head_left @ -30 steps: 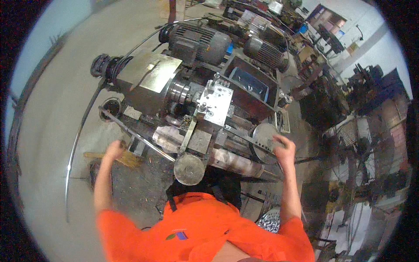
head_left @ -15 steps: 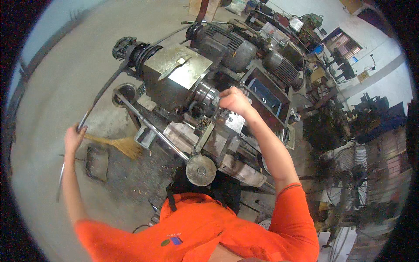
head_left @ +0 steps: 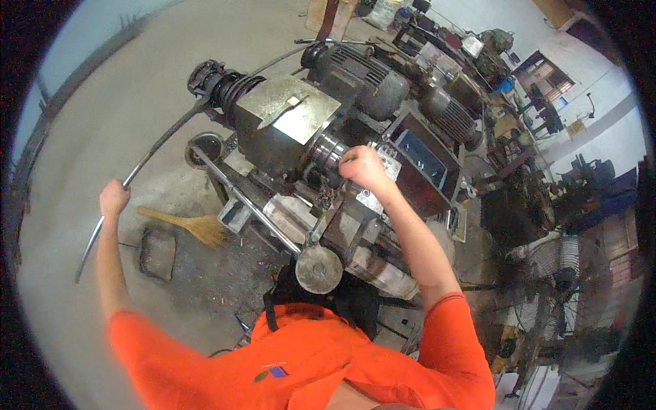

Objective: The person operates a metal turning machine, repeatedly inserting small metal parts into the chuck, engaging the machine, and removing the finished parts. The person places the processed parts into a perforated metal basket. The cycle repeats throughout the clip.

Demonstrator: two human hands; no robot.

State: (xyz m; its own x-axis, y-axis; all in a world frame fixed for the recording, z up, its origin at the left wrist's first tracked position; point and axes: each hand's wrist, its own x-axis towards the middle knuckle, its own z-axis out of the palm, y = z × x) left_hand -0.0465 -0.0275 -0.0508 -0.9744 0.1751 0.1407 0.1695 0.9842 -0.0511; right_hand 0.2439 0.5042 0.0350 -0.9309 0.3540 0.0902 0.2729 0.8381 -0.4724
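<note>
A small, oily lathe-like machine stands in front of me, with a box-shaped metal headstock (head_left: 279, 147) and a shiny round spindle nose (head_left: 329, 149). My left hand (head_left: 114, 198) is closed round a long metal lever (head_left: 156, 148), whose far end meets the dark collar (head_left: 222, 89) at the headstock's left end. The lever's lower tip sticks out below my fist. At the spindle nose is my right hand (head_left: 364, 167), fingers curled together; whatever they hold is hidden. Just under that hand lies a metal tool block (head_left: 371, 197). A flat metal piece (head_left: 281, 114) rests on the headstock.
A round handwheel (head_left: 319, 269) sits close to my body. On the floor at left are a straw broom (head_left: 195, 226) and a dark pan (head_left: 157, 253). Behind the headstock are finned motors (head_left: 365, 78); a standing fan (head_left: 557, 277) is at right.
My left hand has swung the lever outward and up, away from my body. The right hand stays at the spindle nose, fingers still curled. The whole view has shifted slightly.
</note>
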